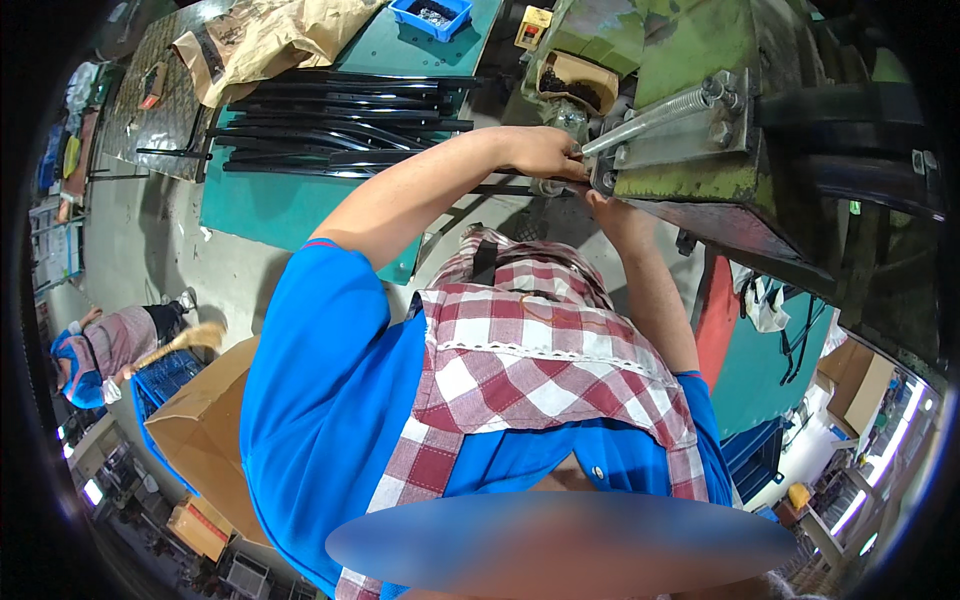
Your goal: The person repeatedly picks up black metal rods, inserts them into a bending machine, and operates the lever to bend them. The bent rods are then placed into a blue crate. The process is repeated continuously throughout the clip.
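My left hand (540,152) reaches to the front of a worn green machine (685,175), its fingers curled at the work point beside a steel bracket and a bar with a spring (650,120). My right hand (615,218) is just below and right of it, fingers closed at the same spot. What both fingers grip is mostly hidden; a dark narrow piece shows between them. Left of my hands, long black curved strips (330,125) lie in rows on a green table (250,210). A small open container of dark bits (575,85) sits behind my left hand.
Brown paper (250,50) and a blue tray (430,15) top the left table. A co-worker (115,355) holds a broom (185,340) at left, near a cardboard box (200,430) and blue crate (155,385). Another green table (775,355) stands at right, below the machine.
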Tool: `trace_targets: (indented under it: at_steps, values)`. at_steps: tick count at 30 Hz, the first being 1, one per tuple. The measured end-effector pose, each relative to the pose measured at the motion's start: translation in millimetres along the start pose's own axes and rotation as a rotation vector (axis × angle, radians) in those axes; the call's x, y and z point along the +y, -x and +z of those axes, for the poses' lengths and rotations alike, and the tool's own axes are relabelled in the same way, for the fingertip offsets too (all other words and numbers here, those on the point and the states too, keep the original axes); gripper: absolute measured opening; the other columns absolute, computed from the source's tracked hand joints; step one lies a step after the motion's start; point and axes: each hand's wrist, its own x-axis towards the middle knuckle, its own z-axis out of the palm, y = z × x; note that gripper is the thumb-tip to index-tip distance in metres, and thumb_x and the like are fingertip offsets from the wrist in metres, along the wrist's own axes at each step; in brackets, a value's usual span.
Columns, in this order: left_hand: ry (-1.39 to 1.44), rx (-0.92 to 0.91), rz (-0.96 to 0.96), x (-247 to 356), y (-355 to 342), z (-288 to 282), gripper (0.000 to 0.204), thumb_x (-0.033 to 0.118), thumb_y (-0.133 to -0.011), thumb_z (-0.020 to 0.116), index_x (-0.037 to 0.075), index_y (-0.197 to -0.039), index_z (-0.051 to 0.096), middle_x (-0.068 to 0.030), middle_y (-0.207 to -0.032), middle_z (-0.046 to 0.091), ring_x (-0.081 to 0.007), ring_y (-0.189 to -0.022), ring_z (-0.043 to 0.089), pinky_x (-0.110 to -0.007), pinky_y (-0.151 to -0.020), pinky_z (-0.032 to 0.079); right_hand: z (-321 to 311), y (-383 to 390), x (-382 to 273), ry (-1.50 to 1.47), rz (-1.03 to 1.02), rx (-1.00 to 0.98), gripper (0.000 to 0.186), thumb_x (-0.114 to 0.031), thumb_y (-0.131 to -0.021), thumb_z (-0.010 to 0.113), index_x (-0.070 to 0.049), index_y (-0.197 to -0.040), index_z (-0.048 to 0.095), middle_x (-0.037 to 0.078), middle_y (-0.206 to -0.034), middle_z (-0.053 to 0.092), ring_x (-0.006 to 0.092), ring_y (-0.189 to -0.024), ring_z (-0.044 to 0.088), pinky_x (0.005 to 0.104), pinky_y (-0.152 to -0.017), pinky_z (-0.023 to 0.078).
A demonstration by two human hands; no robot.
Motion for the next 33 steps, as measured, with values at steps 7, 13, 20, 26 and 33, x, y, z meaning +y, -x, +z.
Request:
trace_targets:
  at_steps: [7, 13, 20, 26, 33]
  values:
    - [0.043, 0.057, 0.004, -10, -4, 7, 0.042, 0.039, -0.087, 0.057, 0.003, -0.109, 0.063, -0.0182, -0.099, 0.065, -0.0273, -0.092, 0.06, -0.037, -0.081, 0.045, -4, 0, -3, 0.087, -0.172, 0.125, 0.05, -0.032, -0.069, 0.077, -0.01, -0.111, 0.063, 0.018, -0.111, 0.061, 0.0387, -0.102, 0.057, 0.047, -0.087, 0.046]
    - [0.113, 0.028, -0.025, -11, 0, 5, 0.039, 0.032, -0.087, 0.059, 0.003, -0.114, 0.061, -0.0161, -0.106, 0.065, -0.0241, -0.099, 0.059, -0.035, -0.088, 0.043, -13, -4, -11, -0.152, -0.084, 0.107, 0.024, -0.029, -0.081, 0.066, -0.009, -0.095, 0.068, 0.012, -0.09, 0.066, 0.0331, -0.087, 0.062, 0.0441, -0.075, 0.048]
    - [0.068, 0.049, 0.026, -24, -4, 13, 0.038, 0.032, -0.087, 0.06, 0.006, -0.115, 0.062, -0.0174, -0.102, 0.066, -0.0247, -0.095, 0.061, -0.034, -0.084, 0.046, 4, -1, -3, -0.068, -0.051, 0.033, 0.032, -0.031, -0.08, 0.067, -0.008, -0.101, 0.067, 0.015, -0.1, 0.065, 0.036, -0.091, 0.061, 0.0453, -0.079, 0.048]
    - [-0.309, 0.193, 0.137, -22, 1, 19, 0.028, 0.034, -0.088, 0.058, 0.007, -0.094, 0.062, -0.023, -0.077, 0.061, -0.0408, -0.076, 0.06, -0.046, -0.068, 0.047, 11, 0, 3, -0.127, 0.008, -0.051, 0.038, -0.032, -0.079, 0.069, -0.006, -0.107, 0.064, 0.016, -0.104, 0.064, 0.0367, -0.095, 0.06, 0.0454, -0.08, 0.047]
    - [-0.592, 0.313, 0.239, -26, 1, 33, 0.04, 0.041, -0.087, 0.057, 0.002, -0.077, 0.061, -0.0195, -0.074, 0.063, -0.0392, -0.077, 0.062, -0.047, -0.072, 0.047, 33, 1, 23, 0.015, -0.113, -0.101, 0.039, -0.037, -0.08, 0.066, -0.008, -0.107, 0.065, 0.014, -0.106, 0.064, 0.0342, -0.098, 0.059, 0.045, -0.086, 0.045]
